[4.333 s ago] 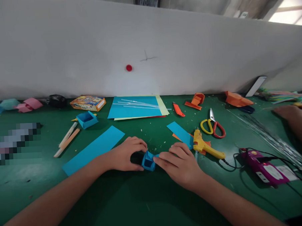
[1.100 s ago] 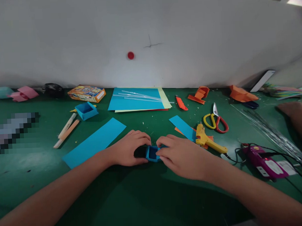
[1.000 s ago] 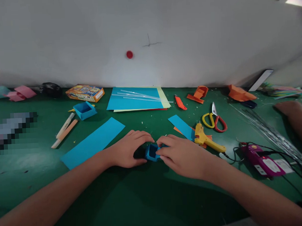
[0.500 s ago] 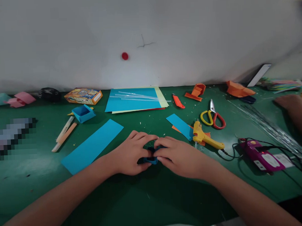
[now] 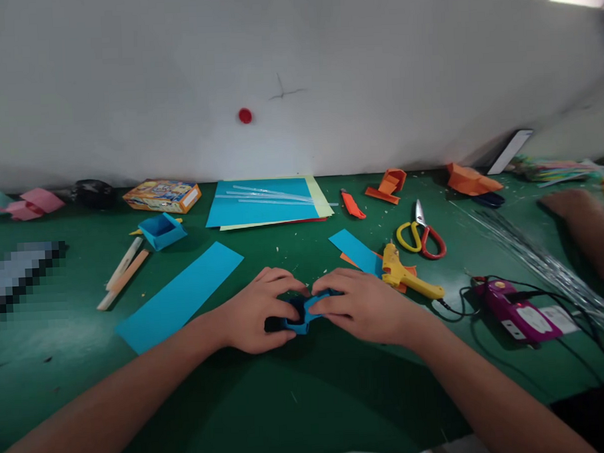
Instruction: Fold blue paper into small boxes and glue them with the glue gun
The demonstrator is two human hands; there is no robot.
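The left hand [image 5: 258, 313] and right hand [image 5: 368, 308] pinched a small blue folded-paper box [image 5: 297, 327] between them; it seemed light, easily crushed, best held by folded edges.

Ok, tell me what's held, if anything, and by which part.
A small blue paper box: the left hand grips its left side, the right hand the flap at its right.
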